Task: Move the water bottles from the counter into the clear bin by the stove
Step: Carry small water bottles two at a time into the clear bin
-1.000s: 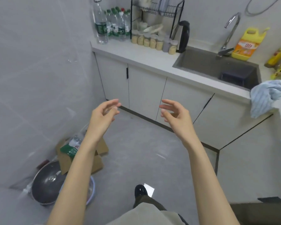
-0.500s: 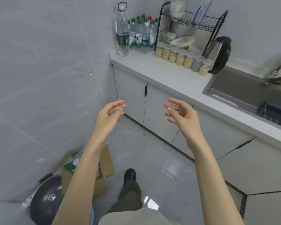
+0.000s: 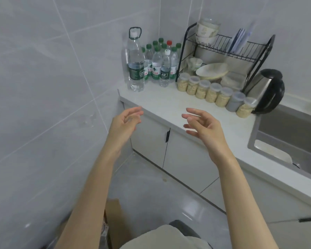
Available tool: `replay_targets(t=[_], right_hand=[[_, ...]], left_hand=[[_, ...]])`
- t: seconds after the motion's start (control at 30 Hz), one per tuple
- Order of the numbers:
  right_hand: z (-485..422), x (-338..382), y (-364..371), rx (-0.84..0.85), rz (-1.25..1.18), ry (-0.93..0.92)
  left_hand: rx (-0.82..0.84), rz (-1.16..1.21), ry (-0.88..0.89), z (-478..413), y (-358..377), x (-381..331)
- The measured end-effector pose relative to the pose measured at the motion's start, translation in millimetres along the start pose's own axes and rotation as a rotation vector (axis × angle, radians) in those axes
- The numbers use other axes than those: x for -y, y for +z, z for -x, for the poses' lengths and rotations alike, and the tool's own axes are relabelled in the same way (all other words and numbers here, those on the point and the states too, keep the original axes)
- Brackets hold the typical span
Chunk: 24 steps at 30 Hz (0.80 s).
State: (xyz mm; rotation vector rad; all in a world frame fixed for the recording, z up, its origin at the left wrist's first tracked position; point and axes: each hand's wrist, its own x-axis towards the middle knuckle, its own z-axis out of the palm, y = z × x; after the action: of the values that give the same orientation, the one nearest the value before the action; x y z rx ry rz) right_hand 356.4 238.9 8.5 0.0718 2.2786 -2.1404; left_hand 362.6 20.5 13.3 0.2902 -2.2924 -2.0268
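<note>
Several small water bottles point(image 3: 159, 66) with green caps, one red-capped, stand clustered in the counter's back left corner. A tall large water bottle point(image 3: 136, 63) with a white cap and carry handle stands in front of them at the left. My left hand point(image 3: 127, 123) hovers empty with loosely curled fingers just before the counter's front edge. My right hand point(image 3: 204, 125) hovers over the counter edge, fingers spread and relaxed, holding nothing. Both hands are well short of the bottles. No clear bin or stove is in view.
A white counter point(image 3: 162, 106) carries a row of lidded jars point(image 3: 212, 93), a black dish rack point(image 3: 221, 53) with bowls and plates, and a black kettle point(image 3: 267, 90). A sink point(image 3: 285, 141) lies at the right. A cardboard box point(image 3: 115, 220) sits on the floor.
I have moved closer to the counter; the bottles now appear larger and nearer. Both hands stay raised and empty, now reaching the counter's front edge.
</note>
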Motion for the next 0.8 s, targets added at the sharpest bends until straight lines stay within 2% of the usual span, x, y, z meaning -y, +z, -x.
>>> replay_targets(t=[0.37, 0.6, 0.8], right_hand=[[-188, -17, 15, 0.018, 0.090, -0.008], [-338, -15, 21, 0.119, 0.126, -0.001], [-435, -14, 33, 0.034, 0.200, -0.132]], left_hand=[[0.067, -0.096, 0.022, -175, 36, 6], [-0.004, -0.052, -0.069, -300, 67, -6], [-0.010, -0.053, -0.092, -373, 81, -14]])
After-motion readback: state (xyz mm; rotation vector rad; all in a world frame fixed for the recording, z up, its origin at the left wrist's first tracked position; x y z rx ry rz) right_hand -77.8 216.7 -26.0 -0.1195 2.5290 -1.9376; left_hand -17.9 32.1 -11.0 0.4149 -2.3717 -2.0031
